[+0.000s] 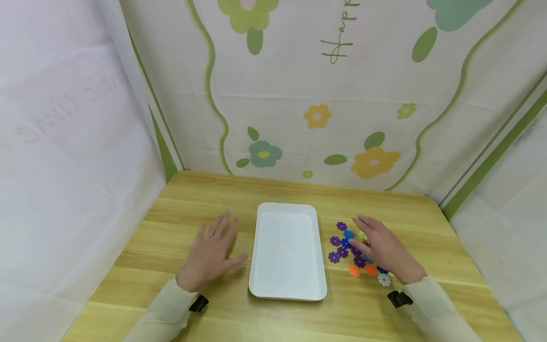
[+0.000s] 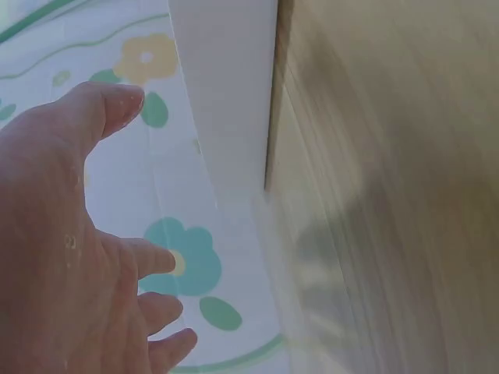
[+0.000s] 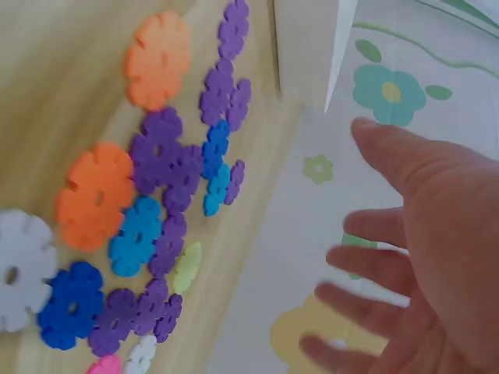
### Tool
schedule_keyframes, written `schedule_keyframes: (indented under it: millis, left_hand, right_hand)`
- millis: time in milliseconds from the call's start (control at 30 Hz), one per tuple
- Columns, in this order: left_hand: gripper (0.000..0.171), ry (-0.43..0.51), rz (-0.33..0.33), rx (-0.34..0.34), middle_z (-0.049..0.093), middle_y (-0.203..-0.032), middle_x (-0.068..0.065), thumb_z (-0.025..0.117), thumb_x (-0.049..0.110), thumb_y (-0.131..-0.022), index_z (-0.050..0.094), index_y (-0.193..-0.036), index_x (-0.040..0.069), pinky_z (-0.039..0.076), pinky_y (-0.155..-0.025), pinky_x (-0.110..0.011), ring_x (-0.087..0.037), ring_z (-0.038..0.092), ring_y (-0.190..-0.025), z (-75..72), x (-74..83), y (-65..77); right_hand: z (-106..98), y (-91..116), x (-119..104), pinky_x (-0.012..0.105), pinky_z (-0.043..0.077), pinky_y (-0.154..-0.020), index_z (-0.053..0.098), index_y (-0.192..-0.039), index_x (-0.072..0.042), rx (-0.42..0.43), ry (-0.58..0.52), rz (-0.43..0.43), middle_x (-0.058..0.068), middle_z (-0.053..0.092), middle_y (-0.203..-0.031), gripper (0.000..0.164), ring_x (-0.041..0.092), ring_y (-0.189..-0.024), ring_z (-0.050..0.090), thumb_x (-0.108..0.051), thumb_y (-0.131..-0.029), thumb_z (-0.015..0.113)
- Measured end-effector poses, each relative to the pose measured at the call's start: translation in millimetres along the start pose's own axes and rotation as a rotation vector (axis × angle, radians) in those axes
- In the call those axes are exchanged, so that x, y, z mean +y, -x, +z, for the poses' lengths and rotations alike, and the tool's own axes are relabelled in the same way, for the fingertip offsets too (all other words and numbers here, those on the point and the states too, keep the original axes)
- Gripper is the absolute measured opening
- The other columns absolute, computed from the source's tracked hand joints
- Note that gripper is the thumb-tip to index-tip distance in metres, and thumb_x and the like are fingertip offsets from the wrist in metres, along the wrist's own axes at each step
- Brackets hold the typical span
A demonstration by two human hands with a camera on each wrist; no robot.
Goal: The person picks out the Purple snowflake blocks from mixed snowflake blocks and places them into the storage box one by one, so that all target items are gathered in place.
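Left of the white tray, my left hand hovers over the table with its fingers spread and holds nothing. My right hand is above a cluster of flower-shaped plastic discs, hiding some of them in the head view. In the right wrist view its fingers are extended and apart from the discs. The cluster has several purple discs, orange discs, blue discs, a white disc, a yellow-green disc and a pink disc. They lie flat on the table right of the tray.
The wooden table carries the tray at its middle. A white cloth with printed flowers hangs along the back edge, and white cloth hangs at both sides. A black band is on the left sleeve, another band on the right.
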State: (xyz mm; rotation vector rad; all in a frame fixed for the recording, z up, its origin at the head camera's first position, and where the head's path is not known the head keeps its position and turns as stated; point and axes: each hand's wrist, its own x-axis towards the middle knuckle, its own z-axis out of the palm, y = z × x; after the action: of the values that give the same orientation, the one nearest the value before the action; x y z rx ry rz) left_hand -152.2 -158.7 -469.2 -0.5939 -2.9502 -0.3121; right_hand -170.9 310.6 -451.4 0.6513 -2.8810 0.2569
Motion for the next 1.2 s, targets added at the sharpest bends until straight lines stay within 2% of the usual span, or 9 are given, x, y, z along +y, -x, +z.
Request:
schedule_keyframes:
  millis: [200,367,533,633,833,1200]
  left_hand:
    - [0.098,0.050,0.061,-0.019,0.018,-0.176,-0.018,0.060,0.067,-0.097,0.033,-0.164,0.001,0.027,-0.127,-0.068,-0.039,0.025,-0.162,-3.8,11.2,3.0]
    - [0.102,0.042,0.125,-0.050,0.018,-0.175,-0.022,0.056,0.069,-0.099,0.029,-0.163,-0.006,0.029,-0.129,-0.059,-0.039,0.022,-0.163,-5.7,21.0,5.5]
    - [0.105,0.054,0.152,-0.113,0.016,-0.176,-0.022,0.052,0.071,-0.100,0.023,-0.165,-0.005,0.026,-0.131,-0.057,-0.037,0.018,-0.165,-4.9,33.5,10.1]
    - [0.105,0.080,0.165,-0.132,0.015,-0.176,-0.023,0.054,0.069,-0.100,0.021,-0.165,-0.005,0.026,-0.131,-0.055,-0.038,0.017,-0.165,-3.3,41.9,13.6]
    - [0.105,0.099,0.188,-0.115,0.019,-0.175,-0.026,0.056,0.069,-0.099,0.026,-0.163,-0.008,0.030,-0.130,-0.053,-0.039,0.022,-0.163,5.2,53.6,18.2]
    - [0.115,0.079,0.171,-0.086,0.021,-0.173,-0.028,0.052,0.079,-0.094,0.028,-0.162,-0.010,0.035,-0.128,-0.049,-0.039,0.024,-0.163,25.6,64.3,26.5]
  right_hand:
    - [-1.7,-21.3,14.0,0.060,0.057,-0.101,0.063,-0.139,0.006,-0.067,-0.065,-0.037,0.027,0.068,-0.134,0.055,0.047,-0.122,0.066,-0.023,-0.096,0.080]
    - [5.6,-41.4,29.2,0.057,0.059,-0.097,0.064,-0.136,0.006,-0.153,-0.125,-0.046,0.023,0.072,-0.127,0.051,0.042,-0.115,0.070,-0.021,-0.096,0.080]
    - [17.8,-59.2,35.8,0.053,0.061,-0.093,0.066,-0.134,0.005,-0.216,-0.144,-0.031,0.021,0.073,-0.121,0.047,0.037,-0.109,0.071,-0.021,-0.097,0.078]
    - [25.7,-66.8,36.0,0.052,0.061,-0.093,0.068,-0.131,0.004,-0.229,-0.147,-0.009,0.019,0.074,-0.118,0.044,0.035,-0.106,0.072,-0.020,-0.096,0.079]
    - [37.1,-72.2,37.5,0.053,0.061,-0.093,0.070,-0.127,0.004,-0.239,-0.166,0.037,0.016,0.075,-0.112,0.042,0.031,-0.102,0.071,-0.021,-0.095,0.080]
    - [45.6,-76.5,36.9,0.051,0.061,-0.092,0.072,-0.123,0.005,-0.239,-0.189,0.035,0.015,0.076,-0.110,0.035,0.027,-0.099,0.071,-0.015,-0.095,0.079]
